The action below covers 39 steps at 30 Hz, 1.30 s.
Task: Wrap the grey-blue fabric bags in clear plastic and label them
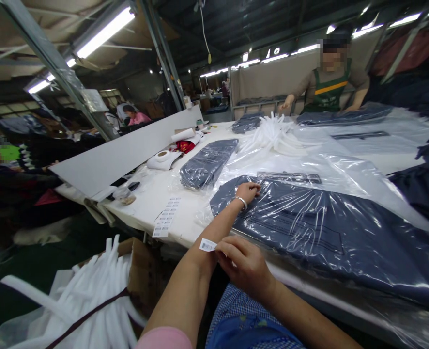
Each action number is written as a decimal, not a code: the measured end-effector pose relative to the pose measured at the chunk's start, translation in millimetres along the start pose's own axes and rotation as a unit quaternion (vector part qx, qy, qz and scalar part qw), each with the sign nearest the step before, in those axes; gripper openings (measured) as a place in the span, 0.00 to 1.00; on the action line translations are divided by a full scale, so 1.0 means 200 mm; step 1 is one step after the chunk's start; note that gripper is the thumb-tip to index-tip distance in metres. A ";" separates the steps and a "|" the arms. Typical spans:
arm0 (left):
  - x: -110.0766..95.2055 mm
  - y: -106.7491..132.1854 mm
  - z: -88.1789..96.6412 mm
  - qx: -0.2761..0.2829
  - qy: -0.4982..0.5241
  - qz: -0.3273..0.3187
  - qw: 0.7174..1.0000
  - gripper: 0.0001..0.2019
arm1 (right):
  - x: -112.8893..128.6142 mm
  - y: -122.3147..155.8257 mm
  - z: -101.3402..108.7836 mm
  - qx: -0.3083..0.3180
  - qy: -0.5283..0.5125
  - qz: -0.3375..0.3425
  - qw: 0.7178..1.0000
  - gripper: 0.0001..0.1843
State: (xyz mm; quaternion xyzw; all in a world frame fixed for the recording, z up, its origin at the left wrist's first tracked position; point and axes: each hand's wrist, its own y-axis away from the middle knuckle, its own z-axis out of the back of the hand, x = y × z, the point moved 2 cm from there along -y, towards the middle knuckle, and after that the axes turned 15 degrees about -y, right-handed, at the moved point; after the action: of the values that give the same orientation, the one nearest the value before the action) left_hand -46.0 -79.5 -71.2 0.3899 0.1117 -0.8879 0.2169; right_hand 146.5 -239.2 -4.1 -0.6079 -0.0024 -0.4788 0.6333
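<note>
My left hand [248,192], with a silver bracelet at the wrist, reaches over the near left part of a clear plastic bag [340,213]. Its fingers are curled in against the film. Inside the bag lies a dark blue folded garment [294,220], with black print showing on the plastic. Closer to me, my right hand [247,264] pinches a small white barcode sticker [207,245] between thumb and fingers, above my left forearm. A sheet of barcode stickers [168,216] hangs partly over the table edge.
Another bagged garment [209,162] lies beyond, near a pile of white foam strips [272,133]. A tape roll [162,156] sits on the white table [142,208]. More foam strips [91,291] stand in a carton [142,271] at lower left. A co-worker [330,82] stands across the table.
</note>
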 end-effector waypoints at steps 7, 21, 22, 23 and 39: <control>-0.01 0.05 -0.01 -0.005 0.027 0.011 1.000 0.13 | 0.00 -0.05 0.03 -0.016 -0.032 -0.058 0.998 0.06; -0.23 0.78 0.21 0.138 0.248 0.103 0.953 0.25 | -0.19 0.15 0.67 0.010 0.271 0.049 0.961 0.13; -0.25 0.80 0.21 0.168 0.264 0.119 0.942 0.25 | -0.20 0.16 0.70 0.021 0.284 0.048 0.957 0.13; -0.26 0.81 0.21 0.189 0.272 0.131 0.934 0.23 | -0.20 0.16 0.72 0.029 0.296 0.054 0.953 0.13; -0.29 0.56 0.03 0.161 0.195 0.054 0.966 0.19 | -0.28 0.25 0.82 -0.103 0.139 -0.202 0.964 0.15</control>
State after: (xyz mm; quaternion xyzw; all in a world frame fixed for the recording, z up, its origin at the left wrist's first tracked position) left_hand 36.7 -163.1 -27.5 0.5909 -0.0141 -0.7879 0.1727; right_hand 241.0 -88.3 -32.0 -0.5843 0.0123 -0.6742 0.4515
